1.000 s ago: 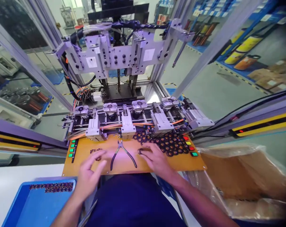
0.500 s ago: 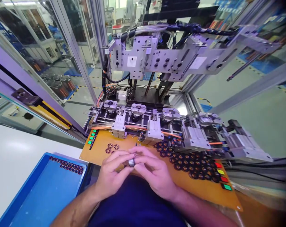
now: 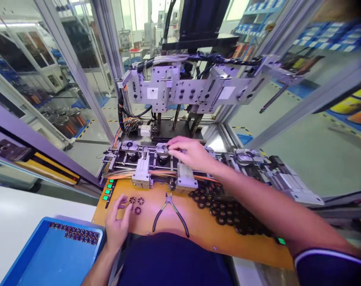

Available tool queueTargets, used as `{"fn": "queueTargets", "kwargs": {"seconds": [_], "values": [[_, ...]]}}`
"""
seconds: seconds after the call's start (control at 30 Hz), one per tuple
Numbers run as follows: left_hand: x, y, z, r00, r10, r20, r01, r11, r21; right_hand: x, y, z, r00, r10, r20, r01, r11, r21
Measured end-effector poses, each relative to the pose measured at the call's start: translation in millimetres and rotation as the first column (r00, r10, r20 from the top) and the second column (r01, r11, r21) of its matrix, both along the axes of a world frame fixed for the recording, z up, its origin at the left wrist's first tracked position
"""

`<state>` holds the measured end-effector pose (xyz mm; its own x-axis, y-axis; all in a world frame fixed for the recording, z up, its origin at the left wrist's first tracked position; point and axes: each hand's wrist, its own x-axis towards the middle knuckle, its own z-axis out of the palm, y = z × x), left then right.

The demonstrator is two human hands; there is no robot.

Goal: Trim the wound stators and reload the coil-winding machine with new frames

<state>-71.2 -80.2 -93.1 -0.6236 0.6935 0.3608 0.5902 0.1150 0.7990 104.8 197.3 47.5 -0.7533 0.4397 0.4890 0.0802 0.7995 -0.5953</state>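
Observation:
My right hand (image 3: 190, 153) reaches over the second metal fixture (image 3: 162, 150), finger and thumb pinched on a small dark ring-shaped part (image 3: 167, 147), mostly hidden by the fingertips. My left hand (image 3: 118, 218) is low over the orange board, thumb and fingers apart, right beside a few small copper-wound rings (image 3: 138, 211). Whether its fingertips touch one of them is hard to see. Between the hands, a pair of diagonal cutters (image 3: 169, 204) lies with jaws toward the machine and dark handles spread. A dark wound ring sits in the leftmost fixture (image 3: 129, 145).
Many black ring parts (image 3: 225, 210) crowd the board's right side, under my right forearm. A blue tray (image 3: 49, 254) with rows of wound rings stands on the white table at left. Green buttons (image 3: 107, 192) and a pen line the board's left edge. A machine head (image 3: 186, 91) overhangs the fixtures.
My hands, together around a small metallic ring before, have parted. The right went forward to the second fixture; the left moved left to the loose rings. The cutters are now uncovered, and the view has shifted.

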Motion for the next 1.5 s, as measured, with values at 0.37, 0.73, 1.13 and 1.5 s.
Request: {"fn": "queueTargets", "kwargs": {"seconds": [0.37,0.73,1.13,1.5], "values": [[-13,-1,-56.4,0.986,0.141,0.092,-0.133,0.987,-0.090,-26,62,-30.1,0.957,0.068,0.281,-0.126,0.973,0.194],[-15,1,-58.4,0.987,0.133,0.086,-0.123,0.986,-0.113,-35,63,-32.4,0.902,-0.039,0.430,-0.106,0.946,0.307],[-15,0,-57.3,0.988,0.131,0.081,-0.119,0.984,-0.134,-38,64,-31.3,0.869,-0.039,0.493,-0.180,0.904,0.388],[-17,1,-57.8,0.990,0.130,0.049,-0.123,0.984,-0.126,-40,60,-35.7,0.877,-0.098,0.471,-0.127,0.898,0.422]]}}
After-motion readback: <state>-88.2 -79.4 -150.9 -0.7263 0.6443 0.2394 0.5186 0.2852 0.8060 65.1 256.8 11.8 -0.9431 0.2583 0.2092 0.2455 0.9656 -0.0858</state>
